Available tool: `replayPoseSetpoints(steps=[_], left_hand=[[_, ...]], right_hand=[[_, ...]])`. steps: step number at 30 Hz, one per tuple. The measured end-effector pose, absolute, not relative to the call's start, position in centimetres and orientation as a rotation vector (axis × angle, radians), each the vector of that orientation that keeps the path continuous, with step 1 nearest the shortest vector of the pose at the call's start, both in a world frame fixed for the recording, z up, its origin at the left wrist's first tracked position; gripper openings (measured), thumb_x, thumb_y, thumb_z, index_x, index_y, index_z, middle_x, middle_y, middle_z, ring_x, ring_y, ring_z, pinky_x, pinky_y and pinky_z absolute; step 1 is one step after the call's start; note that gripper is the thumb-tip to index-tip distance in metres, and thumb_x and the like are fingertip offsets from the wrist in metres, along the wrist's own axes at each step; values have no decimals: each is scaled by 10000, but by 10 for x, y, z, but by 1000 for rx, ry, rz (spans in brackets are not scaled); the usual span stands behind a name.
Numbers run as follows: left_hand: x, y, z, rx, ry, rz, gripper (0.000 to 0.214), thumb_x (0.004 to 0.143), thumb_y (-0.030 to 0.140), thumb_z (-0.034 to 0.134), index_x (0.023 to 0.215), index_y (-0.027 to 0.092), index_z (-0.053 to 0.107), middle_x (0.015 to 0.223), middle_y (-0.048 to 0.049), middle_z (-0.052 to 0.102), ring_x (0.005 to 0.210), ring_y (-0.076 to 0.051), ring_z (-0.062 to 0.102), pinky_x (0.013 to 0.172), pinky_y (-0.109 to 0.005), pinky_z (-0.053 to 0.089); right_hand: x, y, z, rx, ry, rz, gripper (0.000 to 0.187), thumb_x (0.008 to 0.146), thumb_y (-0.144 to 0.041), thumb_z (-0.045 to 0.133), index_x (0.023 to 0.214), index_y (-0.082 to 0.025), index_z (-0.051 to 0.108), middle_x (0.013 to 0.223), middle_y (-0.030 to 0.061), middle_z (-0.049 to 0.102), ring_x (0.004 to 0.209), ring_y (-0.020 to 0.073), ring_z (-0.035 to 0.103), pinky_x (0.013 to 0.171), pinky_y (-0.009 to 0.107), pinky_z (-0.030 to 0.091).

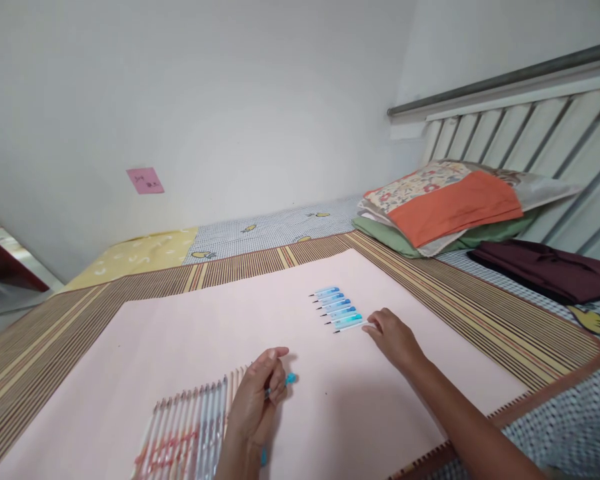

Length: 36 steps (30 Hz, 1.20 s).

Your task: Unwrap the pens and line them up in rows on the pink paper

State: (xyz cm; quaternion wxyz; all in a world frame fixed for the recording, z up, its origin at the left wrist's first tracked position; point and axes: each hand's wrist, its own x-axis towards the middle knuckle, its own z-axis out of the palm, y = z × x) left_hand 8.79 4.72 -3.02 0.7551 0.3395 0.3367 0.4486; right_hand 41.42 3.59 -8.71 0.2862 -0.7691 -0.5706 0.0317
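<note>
My left hand point(264, 381) is curled closed, low in the middle of the view, over the right end of a row of pens. The light-blue end of a pen point(291, 378) pokes out beside its fingers; most of what it holds is hidden. My right hand point(391, 333) pinches the end of a white pen point(350, 327), which lies nearest in a short column. Above it are several blue-and-white pens point(335, 305), side by side with dark tips pointing left. A longer row of pale pens with reddish and grey markings point(180, 430) lies at the lower left.
A pale pink sheet point(170, 333) lies under the pens on a striped mat point(445, 293). Folded pillows point(455, 207) and a dark maroon cloth point(545, 267) rest at the right, near a white slatted headboard point(525, 147). A pink note point(145, 181) is on the wall.
</note>
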Motion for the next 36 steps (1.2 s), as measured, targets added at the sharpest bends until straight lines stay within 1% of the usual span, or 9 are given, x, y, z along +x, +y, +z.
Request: replayPoseSetpoints(steps=[7,17,22,26,30,36], left_hand=[[88,46,-28,777,735,965,419,762,479,832,945,116,727,524,88,380,477,-51,238,458,-212,214],[88,49,-36,796,720,974,392,811,463,792,970,111,726,528,87,376,484,-54,237,468,-215,196],[87,48,-33,800,720,964,387,798,463,804,949,114,729,523,87,379,476,-50,239,468,-217,197],[88,47,-30,792,732,969,404,778,474,818,941,114,732,521,88,383,471,-45,238,466,-214,200],[88,48,-32,804,736,950,396,798,479,800,944,118,730,518,88,385,465,-43,238,467,-211,202],[86,48,-34,810,742,947,385,814,469,789,956,116,731,518,88,386,471,-46,232,467,-210,206]], right_hand=[[404,36,-89,-2092,-1589,-52,128,926,-337,599,889,-219,629,926,54,615,831,204,585,682,299,388],[403,42,-86,-2118,-1631,-57,127,937,-325,608,895,-206,627,928,55,621,806,199,589,686,304,389],[401,43,-87,-2105,-1632,-76,141,924,-331,617,848,-214,601,921,49,612,793,195,576,672,303,381],[402,42,-87,-2131,-1576,-80,187,908,-358,639,804,-218,572,898,44,607,750,185,561,646,303,366],[403,42,-88,-2117,-1546,-49,235,913,-342,627,732,-223,534,859,28,601,708,166,543,625,291,344],[402,46,-91,-2122,-1541,-66,245,900,-332,652,718,-215,536,835,16,602,674,152,525,610,284,313]])
